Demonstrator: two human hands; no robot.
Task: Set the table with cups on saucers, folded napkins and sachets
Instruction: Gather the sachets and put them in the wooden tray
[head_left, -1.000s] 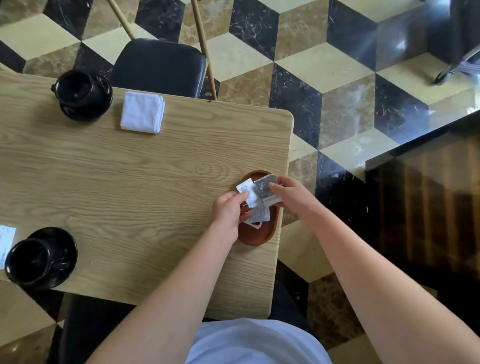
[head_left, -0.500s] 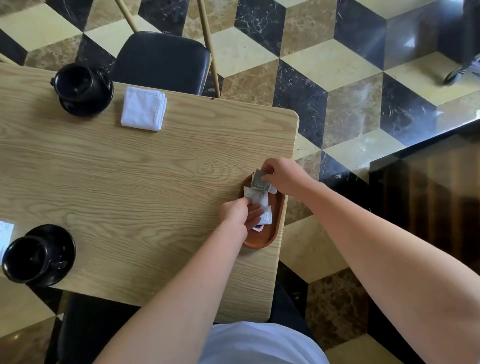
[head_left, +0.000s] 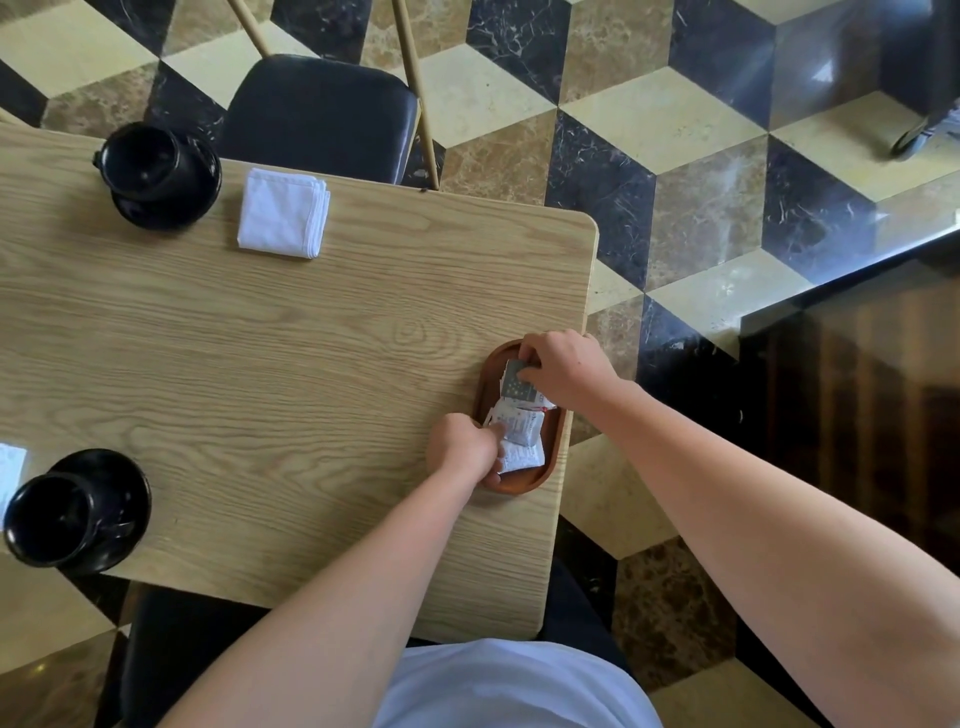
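A brown oval tray (head_left: 555, 457) lies at the right edge of the wooden table (head_left: 291, 364), with several sachets in it. My right hand (head_left: 563, 369) pinches a grey sachet (head_left: 514, 385) at the tray's far end. My left hand (head_left: 467, 448) presses its fingers on white sachets (head_left: 524, 427) at the near end. One black cup on a black saucer (head_left: 158, 174) stands far left beside a folded white napkin (head_left: 283, 213). Another black cup on a saucer (head_left: 75, 512) stands near left, next to a white napkin (head_left: 10, 470) cut off by the frame.
A black-seated chair (head_left: 322, 114) stands at the table's far side, and another chair seat (head_left: 171, 654) shows under the near edge. The floor has a cube-pattern marble tiling. A dark glossy counter (head_left: 857, 395) runs along the right.
Both hands have lowered the sachets into the tray. The grey sachet went to the tray's far end and the white ones now lie flat under my left fingers.
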